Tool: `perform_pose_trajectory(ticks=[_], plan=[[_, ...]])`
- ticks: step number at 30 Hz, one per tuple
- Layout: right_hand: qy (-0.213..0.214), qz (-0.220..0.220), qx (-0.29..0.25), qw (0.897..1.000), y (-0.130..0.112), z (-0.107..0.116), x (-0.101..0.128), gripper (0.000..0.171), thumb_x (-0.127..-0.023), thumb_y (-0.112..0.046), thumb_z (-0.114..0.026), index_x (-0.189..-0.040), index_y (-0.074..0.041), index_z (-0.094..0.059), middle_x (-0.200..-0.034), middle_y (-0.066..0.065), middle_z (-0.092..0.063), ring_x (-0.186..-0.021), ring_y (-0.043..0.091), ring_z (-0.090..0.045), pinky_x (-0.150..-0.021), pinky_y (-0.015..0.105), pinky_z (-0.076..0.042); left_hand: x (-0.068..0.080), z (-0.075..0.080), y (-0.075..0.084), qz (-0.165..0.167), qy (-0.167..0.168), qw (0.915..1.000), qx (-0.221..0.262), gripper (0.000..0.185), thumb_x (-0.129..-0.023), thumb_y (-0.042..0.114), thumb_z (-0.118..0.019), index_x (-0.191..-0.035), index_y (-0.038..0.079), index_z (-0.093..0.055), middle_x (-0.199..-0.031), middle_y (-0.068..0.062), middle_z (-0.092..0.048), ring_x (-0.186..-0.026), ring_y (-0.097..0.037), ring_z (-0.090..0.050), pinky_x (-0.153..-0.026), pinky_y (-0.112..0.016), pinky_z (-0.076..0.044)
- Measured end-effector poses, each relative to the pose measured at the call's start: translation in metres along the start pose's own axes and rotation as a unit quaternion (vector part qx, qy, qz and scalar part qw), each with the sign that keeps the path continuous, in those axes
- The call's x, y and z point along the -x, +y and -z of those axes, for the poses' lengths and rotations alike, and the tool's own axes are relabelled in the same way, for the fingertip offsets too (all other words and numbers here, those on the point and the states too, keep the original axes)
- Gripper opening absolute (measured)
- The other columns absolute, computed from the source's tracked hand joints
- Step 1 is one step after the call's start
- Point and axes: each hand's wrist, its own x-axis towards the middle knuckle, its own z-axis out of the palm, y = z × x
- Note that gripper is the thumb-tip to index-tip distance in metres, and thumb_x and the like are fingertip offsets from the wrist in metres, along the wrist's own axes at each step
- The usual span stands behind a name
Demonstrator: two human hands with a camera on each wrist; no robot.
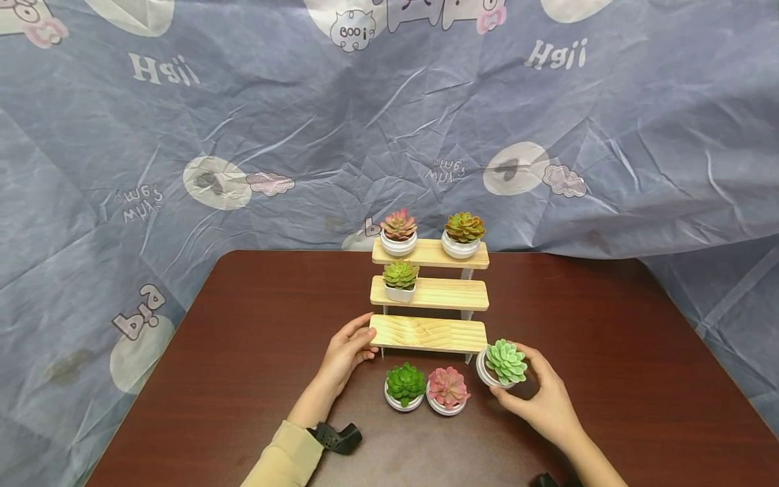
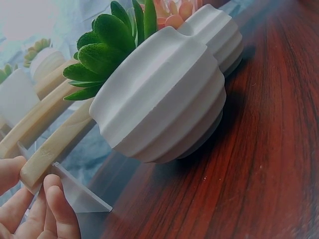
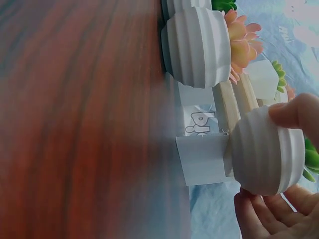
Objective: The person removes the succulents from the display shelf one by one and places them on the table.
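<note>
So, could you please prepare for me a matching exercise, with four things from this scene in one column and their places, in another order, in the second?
Things:
1. Left hand
2. Mint-green plant
3. Plant in the square pot
4. Deep green plant

Places:
A. On the middle shelf
B. In the right hand
C. On the table
D. At one end of the lowest shelf, gripping it

Right pairs: 1-D, 2-B, 3-A, 4-C
</note>
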Motion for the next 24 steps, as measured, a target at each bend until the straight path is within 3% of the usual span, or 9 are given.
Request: perform_pose_trajectory(ticks=[6,14,24], plan=[[-0.002,0.023,0.012,1.0,0.005,-0.001,0.002,0.07,-0.055,0.0,-0.089,-0.118,-0.007,-0.058,-0.114,-0.001,-0.056,-0.103,-0.003,-0.05,-0.088,0.005,-0.035,-0.001,0.0,-0.001,0.002,0.004,1.0,0.006,0.048,-0.093,0.014,-0.06,-0.138,0.006,-0.046,-0.097,-0.004,-0.061,-0.071,-0.014,-0.059,-0.062,-0.023,-0.05],[-0.02,0.011,0.053,0.998,0.01,0.0,0.007,0.068,-0.056,-0.007,-0.09,-0.116,-0.01,-0.058,-0.111,-0.003,-0.057,-0.1,-0.003,-0.05,-0.086,0.005,-0.034,-0.001,0.001,-0.001,0.003,0.001,1.0,0.005,0.049,-0.093,0.013,-0.06,-0.139,0.004,-0.045,-0.097,-0.003,-0.062,-0.071,-0.014,-0.059,-0.062,-0.023,-0.05],[-0.046,0.007,0.056,0.997,0.016,0.0,0.01,0.068,-0.057,-0.007,-0.089,-0.116,-0.008,-0.057,-0.111,-0.002,-0.057,-0.1,-0.004,-0.052,-0.085,0.004,-0.037,-0.001,0.0,-0.001,0.002,0.002,1.0,0.002,0.049,-0.093,0.013,-0.06,-0.138,0.004,-0.045,-0.097,-0.003,-0.062,-0.071,-0.014,-0.059,-0.062,-0.022,-0.049]])
